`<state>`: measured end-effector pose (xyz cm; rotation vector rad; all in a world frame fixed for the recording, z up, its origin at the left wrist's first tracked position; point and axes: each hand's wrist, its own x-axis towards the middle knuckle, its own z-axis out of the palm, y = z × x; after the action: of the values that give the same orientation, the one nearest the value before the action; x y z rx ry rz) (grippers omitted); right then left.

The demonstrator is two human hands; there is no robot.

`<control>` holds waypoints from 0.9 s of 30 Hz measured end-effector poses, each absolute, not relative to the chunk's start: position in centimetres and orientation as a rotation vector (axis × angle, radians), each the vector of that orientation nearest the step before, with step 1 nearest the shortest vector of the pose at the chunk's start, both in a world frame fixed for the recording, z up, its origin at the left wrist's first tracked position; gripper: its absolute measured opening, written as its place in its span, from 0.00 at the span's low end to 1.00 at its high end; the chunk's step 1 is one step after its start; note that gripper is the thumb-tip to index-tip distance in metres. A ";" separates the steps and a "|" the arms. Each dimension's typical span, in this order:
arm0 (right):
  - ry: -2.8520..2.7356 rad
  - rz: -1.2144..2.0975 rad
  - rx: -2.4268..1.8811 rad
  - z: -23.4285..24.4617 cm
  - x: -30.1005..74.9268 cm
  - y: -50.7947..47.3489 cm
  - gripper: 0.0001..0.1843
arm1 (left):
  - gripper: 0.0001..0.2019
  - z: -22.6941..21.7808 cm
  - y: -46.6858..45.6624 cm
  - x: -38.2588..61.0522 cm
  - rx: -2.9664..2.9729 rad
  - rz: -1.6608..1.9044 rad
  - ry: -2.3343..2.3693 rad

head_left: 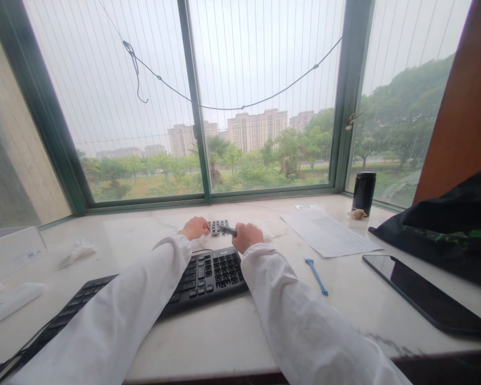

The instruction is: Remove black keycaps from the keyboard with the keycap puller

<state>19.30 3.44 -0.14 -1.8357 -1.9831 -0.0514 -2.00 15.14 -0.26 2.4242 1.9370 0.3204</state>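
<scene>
My right hand [247,237] is closed around a slim dark tool [227,230], perhaps a small brush, whose end points left. Across from it, my left hand [195,228] has its fingers bent together at the edge of several small dark keycaps [218,224] set out in rows. A tiny dark thing shows at the left fingertips, too small to name. Below both hands lies a black keyboard [213,267], partly hidden by my left sleeve. Its number-pad section shows square open sockets where caps are off.
A blue plastic tool [316,276], a printed paper sheet [331,232] and a black tablet-like slab [425,291] lie to the right. A black can [364,193] and a black bag [449,224] stand beyond. Crumpled tissue [77,253] and a white box [12,251] are left.
</scene>
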 end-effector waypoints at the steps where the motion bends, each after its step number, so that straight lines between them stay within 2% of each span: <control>1: -1.984 -0.053 -1.834 -0.2 19.3 3.5 0.11 | 0.13 -0.3 15.2 -2.0 2.421 0.319 1.938; 27: -2.005 -0.048 -1.830 -0.4 19.5 3.5 0.11 | 0.12 -0.3 14.5 -2.0 2.437 0.338 1.952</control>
<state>19.48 3.53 -0.42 -1.8304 -2.0051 -0.0481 -1.97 14.49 -0.25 2.4366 1.9524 0.3381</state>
